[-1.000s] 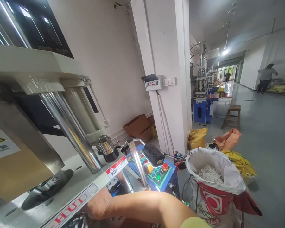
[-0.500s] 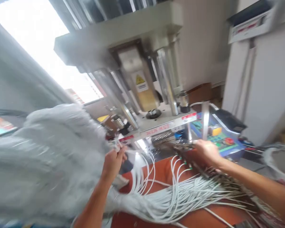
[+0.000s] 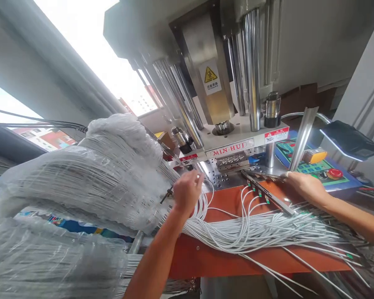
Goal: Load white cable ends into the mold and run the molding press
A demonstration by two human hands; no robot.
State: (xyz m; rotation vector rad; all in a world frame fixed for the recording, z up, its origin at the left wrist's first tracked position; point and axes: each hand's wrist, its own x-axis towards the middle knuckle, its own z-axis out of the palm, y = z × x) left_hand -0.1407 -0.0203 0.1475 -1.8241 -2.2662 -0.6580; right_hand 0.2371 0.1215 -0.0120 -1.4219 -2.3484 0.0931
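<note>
While the left hand (image 3: 187,193) seems shut on wires (image 3: 252,232), the open right hand (image 3: 305,185) touches a diagonal metal bar (image 3: 268,195).

Red MIN-HUI on nameplate (image 3: 230,150) of press (image 3: 237,128); yellow warning triangle on label (image 3: 210,81).

The press columns (image 3: 252,70) are polished steel, glossy and mirror-bright. The drilled plate (image 3: 226,180) below them is a duller, brushed metal. The bench top (image 3: 199,261) is orange-red painted metal, smooth with a soft sheen. The white wires (image 3: 252,232) have smooth, faintly glossy plastic sheathing, and the clear plastic bag (image 3: 65,182) is thin, crinkled and shiny. The machine base (image 3: 237,133) is smooth, semi-matt cream paint.
</note>
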